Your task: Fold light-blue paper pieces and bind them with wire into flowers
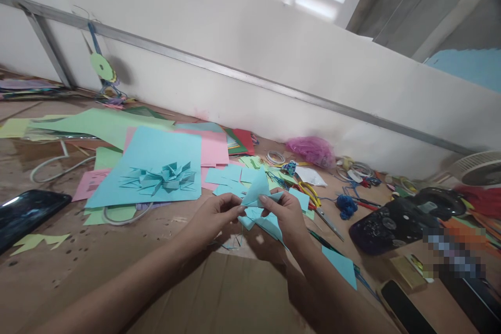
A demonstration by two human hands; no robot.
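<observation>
Between my two hands is a light blue sheet of paper (257, 188), partly folded, with one point standing up. My left hand (221, 214) pinches its left edge between thumb and fingers. On the right side, my right hand (285, 214) grips the paper with the thumb on top. Below and behind the hands lie more light blue paper pieces (225, 180), some of them under my right hand. To the left, a pile of folded blue paper pieces (164, 180) rests on a large blue sheet (156, 146).
Yellow-handled scissors (319, 206) lie right of my hands, near blue yarn (346, 206). A dark container (387, 227) and a phone (405, 308) are farther right. A dark glossy device (31, 214) lies at left. A white wall (219, 94) with a metal rail closes the back.
</observation>
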